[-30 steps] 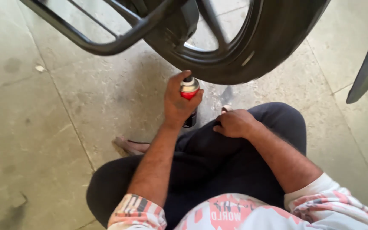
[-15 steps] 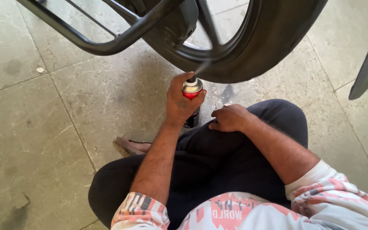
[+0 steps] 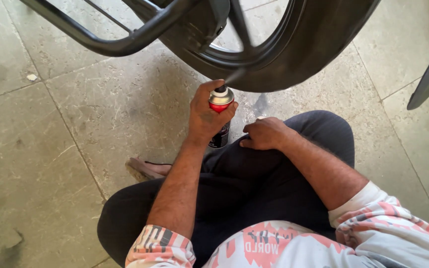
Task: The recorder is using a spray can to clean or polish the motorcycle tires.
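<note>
Left hand [image 3: 205, 115]: my fingers wrapped around red-and-black aerosol spray can [image 3: 220, 116], forefinger on nozzle.
Right hand [image 3: 264, 134]: loosely curled, resting on my knee.
Spray: toward black rubber tyre [image 3: 319, 44].

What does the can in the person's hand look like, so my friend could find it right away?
Find the big black rubber tyre at the top. Just below it, the left hand grips a small spray can with a shiny silver shoulder, red band and dark body. It is the only red and silver thing there.
</note>
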